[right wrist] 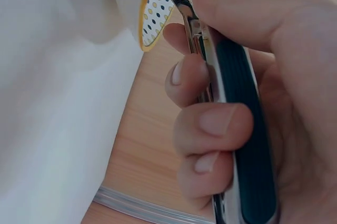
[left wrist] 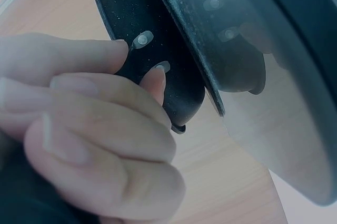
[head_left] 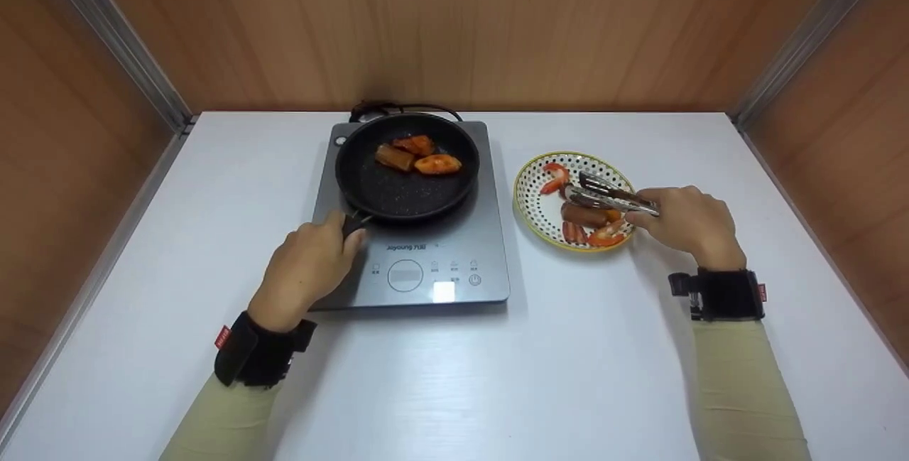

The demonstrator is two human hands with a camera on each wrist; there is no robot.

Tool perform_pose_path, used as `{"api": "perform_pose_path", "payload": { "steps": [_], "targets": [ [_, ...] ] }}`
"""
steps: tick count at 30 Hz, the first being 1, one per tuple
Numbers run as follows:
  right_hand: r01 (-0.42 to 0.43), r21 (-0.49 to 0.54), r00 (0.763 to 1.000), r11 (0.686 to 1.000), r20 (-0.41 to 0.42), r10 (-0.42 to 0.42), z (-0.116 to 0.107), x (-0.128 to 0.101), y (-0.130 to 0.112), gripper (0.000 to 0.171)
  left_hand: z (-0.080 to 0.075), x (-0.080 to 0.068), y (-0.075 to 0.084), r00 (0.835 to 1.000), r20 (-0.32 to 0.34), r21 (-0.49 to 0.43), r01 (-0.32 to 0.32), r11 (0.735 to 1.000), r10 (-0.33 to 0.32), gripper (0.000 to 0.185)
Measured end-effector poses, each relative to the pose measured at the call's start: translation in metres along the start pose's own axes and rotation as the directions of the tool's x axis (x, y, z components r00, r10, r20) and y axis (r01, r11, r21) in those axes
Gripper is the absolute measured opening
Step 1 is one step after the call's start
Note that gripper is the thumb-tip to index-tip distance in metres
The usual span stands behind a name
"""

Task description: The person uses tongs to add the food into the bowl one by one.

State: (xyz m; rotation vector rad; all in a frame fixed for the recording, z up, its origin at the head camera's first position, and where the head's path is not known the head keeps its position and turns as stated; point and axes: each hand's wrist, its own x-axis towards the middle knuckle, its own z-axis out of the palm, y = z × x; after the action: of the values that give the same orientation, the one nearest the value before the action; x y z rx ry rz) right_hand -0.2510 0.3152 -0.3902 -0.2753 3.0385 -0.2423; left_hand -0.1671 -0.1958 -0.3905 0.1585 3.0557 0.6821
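Note:
My left hand [head_left: 311, 262] grips the black handle [head_left: 353, 224] of a frying pan [head_left: 398, 191] that stands on an induction cooktop [head_left: 454, 248]. In the pan lie a brown sausage piece [head_left: 395, 157], an orange piece [head_left: 437, 164] and a reddish piece [head_left: 414, 145]. The left wrist view shows those fingers curled below the pan's black side [left wrist: 152, 50]. My right hand [head_left: 685, 223] holds metal tongs [head_left: 611, 198] with dark grips, fingers wrapped round them in the right wrist view. The tongs' tips reach over a dotted plate [head_left: 529, 209] holding shrimp [head_left: 555, 178] and sausage [head_left: 584, 215].
A black power cord [head_left: 426, 107] runs behind the cooktop. Wooden panels [head_left: 454, 28] enclose the white table [head_left: 568, 361] at the back and both sides. The plate stands a little to the right of the cooktop.

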Motion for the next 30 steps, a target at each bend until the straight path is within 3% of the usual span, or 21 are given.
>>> {"api": "perform_pose_path", "payload": {
  "steps": [30],
  "targets": [
    [-0.014, -0.002, 1.0, 1.0, 0.017, 0.014, 0.0023, -0.0011, 0.0003, 0.05, -0.0014, 0.0016, 0.0006, 1.0, 0.013, 0.014, 0.009, 1.0, -0.009, 0.033]
  ]
}}
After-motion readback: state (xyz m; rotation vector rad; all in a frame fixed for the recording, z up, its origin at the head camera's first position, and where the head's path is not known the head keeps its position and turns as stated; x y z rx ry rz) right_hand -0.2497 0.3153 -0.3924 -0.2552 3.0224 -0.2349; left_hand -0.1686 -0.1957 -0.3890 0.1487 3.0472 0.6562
